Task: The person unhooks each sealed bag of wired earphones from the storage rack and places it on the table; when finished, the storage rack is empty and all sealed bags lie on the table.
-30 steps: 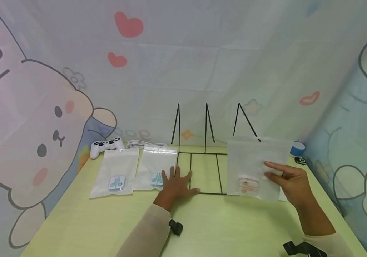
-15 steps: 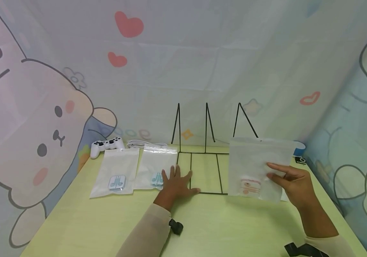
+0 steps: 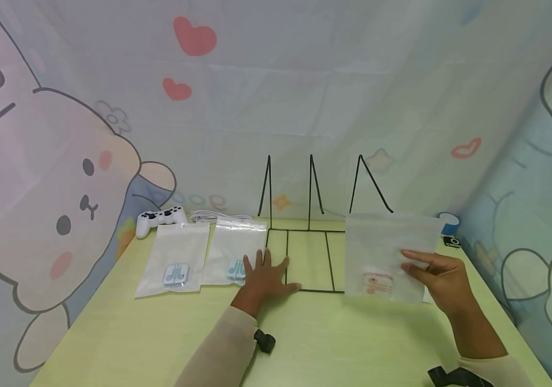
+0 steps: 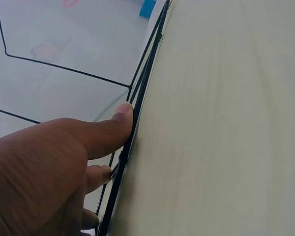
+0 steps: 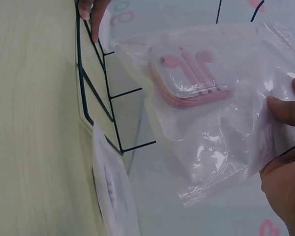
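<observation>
My right hand pinches the right side of a clear-fronted white plastic bag, held upright before the right part of a black wire display rack. Inside, low down, sits a case of pink earphones, clearest in the right wrist view. The end of the rack's right hook is just above the bag's top edge. My left hand rests with spread fingers on the rack's left base; in the left wrist view its thumb touches the front wire. Its fingers partly cover a second bag holding blue earphones.
Another bag of earphones lies farther left. Behind are a white game controller and a coiled white cable. A blue-and-white round item stands back right. Another white bag lies beside the rack's right end.
The bag in my right hand has shifted slightly right; its top edge rose over the hook's end, then dropped below it. My left hand has stayed in place.
</observation>
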Action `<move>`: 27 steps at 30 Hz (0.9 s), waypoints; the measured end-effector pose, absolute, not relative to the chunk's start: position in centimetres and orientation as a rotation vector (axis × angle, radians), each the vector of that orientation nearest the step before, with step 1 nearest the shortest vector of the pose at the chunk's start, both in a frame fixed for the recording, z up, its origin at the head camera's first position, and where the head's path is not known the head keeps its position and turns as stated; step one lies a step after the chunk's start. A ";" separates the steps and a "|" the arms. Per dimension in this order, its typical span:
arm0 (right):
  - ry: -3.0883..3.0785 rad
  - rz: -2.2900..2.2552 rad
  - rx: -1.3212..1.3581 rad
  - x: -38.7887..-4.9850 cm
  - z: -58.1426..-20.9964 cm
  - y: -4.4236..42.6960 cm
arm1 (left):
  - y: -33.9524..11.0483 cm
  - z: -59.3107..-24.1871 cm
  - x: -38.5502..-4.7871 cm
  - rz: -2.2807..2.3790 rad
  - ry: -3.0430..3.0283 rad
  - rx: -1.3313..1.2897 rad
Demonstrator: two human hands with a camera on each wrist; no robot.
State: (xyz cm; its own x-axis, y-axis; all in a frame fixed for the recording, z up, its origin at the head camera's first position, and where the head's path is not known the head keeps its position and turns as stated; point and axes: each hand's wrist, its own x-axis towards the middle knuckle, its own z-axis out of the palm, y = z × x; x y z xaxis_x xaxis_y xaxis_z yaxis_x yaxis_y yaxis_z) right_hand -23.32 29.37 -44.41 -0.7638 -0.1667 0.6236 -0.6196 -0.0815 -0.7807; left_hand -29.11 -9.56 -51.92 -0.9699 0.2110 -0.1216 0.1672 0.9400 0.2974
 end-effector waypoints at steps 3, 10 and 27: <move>-1.913 1.904 0.770 -23.4 -44.6 29.3 | -9.6 -52.0 -29.2 0.430 2.944 0.290; -2.115 1.877 0.485 -23.6 -44.4 29.5 | -9.6 -52.2 -29.4 0.411 2.944 0.286; -2.139 2.198 0.495 -26.5 -44.7 32.6 | -9.6 -52.3 -29.4 0.411 2.944 0.290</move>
State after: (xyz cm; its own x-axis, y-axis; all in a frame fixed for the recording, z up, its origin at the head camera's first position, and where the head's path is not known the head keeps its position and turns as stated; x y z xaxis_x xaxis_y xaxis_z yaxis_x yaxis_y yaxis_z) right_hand -26.49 32.61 -44.75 -0.9488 -0.1948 0.2489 -0.2435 -0.0516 -0.9685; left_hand -29.35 -9.58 -52.31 -0.9693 0.2116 -0.1253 0.1692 0.9436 0.2845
